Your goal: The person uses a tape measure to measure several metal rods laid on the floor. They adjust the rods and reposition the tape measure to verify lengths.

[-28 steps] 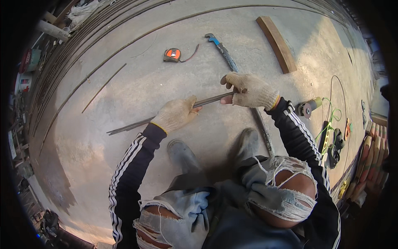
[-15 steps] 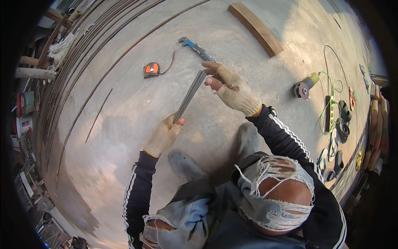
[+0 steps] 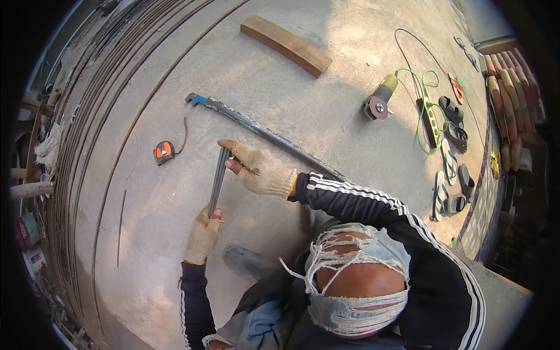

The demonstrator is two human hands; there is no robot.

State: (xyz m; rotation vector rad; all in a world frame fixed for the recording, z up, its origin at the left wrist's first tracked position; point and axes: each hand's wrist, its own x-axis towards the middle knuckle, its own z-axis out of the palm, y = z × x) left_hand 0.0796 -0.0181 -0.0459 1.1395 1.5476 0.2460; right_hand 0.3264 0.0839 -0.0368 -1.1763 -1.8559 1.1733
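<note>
A bundle of short dark steel rods (image 3: 217,184) stands nearly upright in the view, held together at its lower end by my left hand (image 3: 203,236), which is closed around it. My right hand (image 3: 262,169) meets the upper end of the bundle, its fingers across the tips and the thumb against the side. Both hands wear cream knit gloves with bare fingertips. Just beyond my right hand lies a long bending bar (image 3: 262,131) with a blue hooked head, its near end hidden by my sleeve. An orange and black tape measure (image 3: 164,151) rests to the left, its tape partly out.
Long steel bars (image 3: 111,116) run along the left, with one short rod (image 3: 121,227) lying apart. A wooden beam (image 3: 286,46) lies ahead. To the right are an angle grinder (image 3: 380,102), a power strip (image 3: 430,125) with green cable, and several sandals (image 3: 452,160).
The view has swung, shifting the surroundings leftward and revealing more of the bending bar. My right hand has closed in on the rods' upper end, while my left hand keeps its hold.
</note>
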